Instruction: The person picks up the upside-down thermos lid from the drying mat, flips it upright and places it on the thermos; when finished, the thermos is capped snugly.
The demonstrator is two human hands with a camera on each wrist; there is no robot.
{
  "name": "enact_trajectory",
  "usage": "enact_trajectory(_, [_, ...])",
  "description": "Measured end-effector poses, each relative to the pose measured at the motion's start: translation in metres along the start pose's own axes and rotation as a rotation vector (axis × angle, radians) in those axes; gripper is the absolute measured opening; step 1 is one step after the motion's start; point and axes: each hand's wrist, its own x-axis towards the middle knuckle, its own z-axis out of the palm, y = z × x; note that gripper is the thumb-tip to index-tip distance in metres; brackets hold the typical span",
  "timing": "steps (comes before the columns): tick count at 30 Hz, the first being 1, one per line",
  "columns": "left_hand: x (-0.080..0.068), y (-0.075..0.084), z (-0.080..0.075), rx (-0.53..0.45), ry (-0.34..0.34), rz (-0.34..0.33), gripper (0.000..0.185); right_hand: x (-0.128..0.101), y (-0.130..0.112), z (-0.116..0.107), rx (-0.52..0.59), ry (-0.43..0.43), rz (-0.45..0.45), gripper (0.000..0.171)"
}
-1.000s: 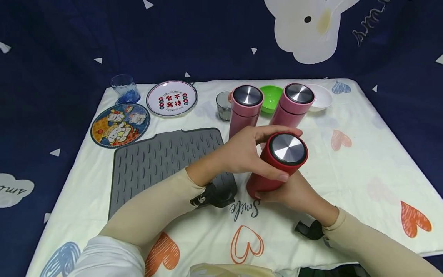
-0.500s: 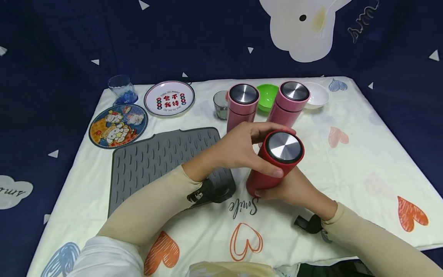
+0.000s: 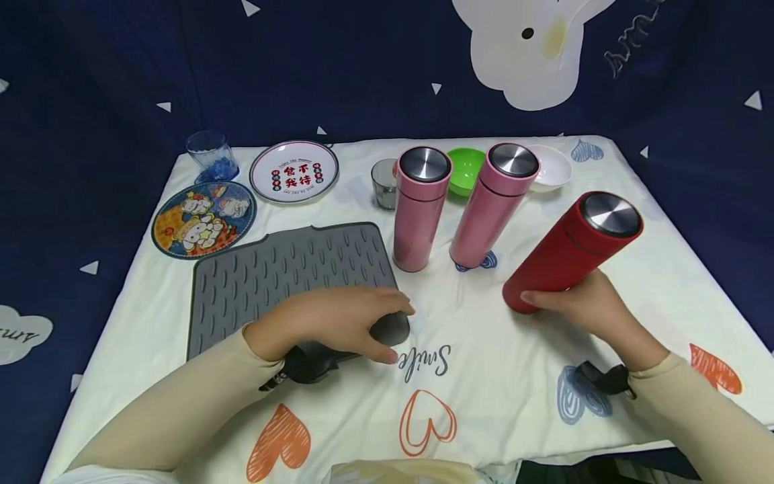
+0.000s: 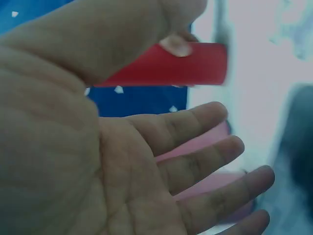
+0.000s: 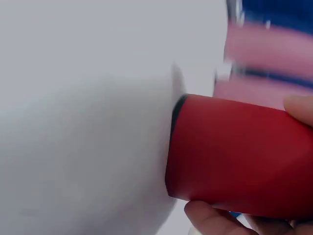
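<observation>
A red thermos flask (image 3: 559, 259) with a shiny steel lid is gripped low on its side by my right hand (image 3: 592, 306). In the right wrist view, the thumb and fingers wrap the red flask (image 5: 239, 156); whether its base touches the cloth I cannot tell. My left hand (image 3: 338, 319) is over the right part of a grey ridged mat (image 3: 290, 265), holding nothing. Its fingers are spread in the left wrist view. Two pink thermos flasks stand between the hands and farther back: the left one (image 3: 421, 222) and the right one (image 3: 492, 212).
Behind the pink flasks are a small glass (image 3: 383, 185), a green bowl (image 3: 464, 168) and a white bowl (image 3: 553, 168). At the back left lie a white plate (image 3: 294, 188) and a colourful cartoon plate (image 3: 205, 225), near a blue-bottomed glass (image 3: 211, 154). A white patterned cloth (image 3: 484, 417) covers the table.
The left hand has let go of the red flask's upper part and moved left over the mat. The right hand has carried the flask to the right, uncovering the pink flasks' lower parts.
</observation>
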Motion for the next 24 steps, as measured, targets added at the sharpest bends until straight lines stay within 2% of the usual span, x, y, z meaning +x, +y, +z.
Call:
enact_trajectory(3, [-0.011, -0.011, 0.007, -0.021, -0.001, -0.029, 0.058, 0.025, 0.019, -0.017, -0.038, 0.026, 0.093, 0.063])
enact_trajectory(8, [-0.021, -0.016, 0.013, -0.034, 0.007, -0.084, 0.055, 0.058, 0.035, -0.028, -0.042, 0.070, 0.117, 0.070])
enact_trajectory(12, [-0.022, -0.017, 0.015, -0.035, 0.017, -0.107, 0.051, 0.064, 0.040, -0.030, -0.019, 0.080, 0.129, 0.070])
enact_trajectory(16, [-0.022, -0.016, 0.021, 0.024, 0.042, -0.114, 0.050, 0.060, 0.041, -0.031, 0.002, 0.075, 0.149, 0.069])
enact_trajectory(18, [-0.023, -0.015, 0.023, 0.055, 0.056, -0.108, 0.049, 0.059, 0.041, -0.031, -0.006, 0.070, 0.158, 0.074])
enact_trajectory(19, [-0.023, -0.015, 0.024, 0.059, 0.075, -0.095, 0.048, 0.057, 0.040, -0.031, -0.017, 0.065, 0.172, 0.079])
enact_trajectory(21, [-0.024, -0.017, 0.025, 0.052, 0.165, -0.068, 0.041, 0.051, 0.038, -0.033, -0.055, 0.054, 0.206, 0.090])
enact_trajectory(22, [-0.025, -0.018, 0.025, 0.034, 0.225, -0.059, 0.037, 0.047, 0.036, -0.035, -0.086, 0.045, 0.226, 0.094])
enact_trajectory(24, [-0.029, -0.021, 0.023, -0.016, 0.357, -0.056, 0.033, 0.034, 0.030, -0.040, -0.180, -0.002, 0.248, 0.090])
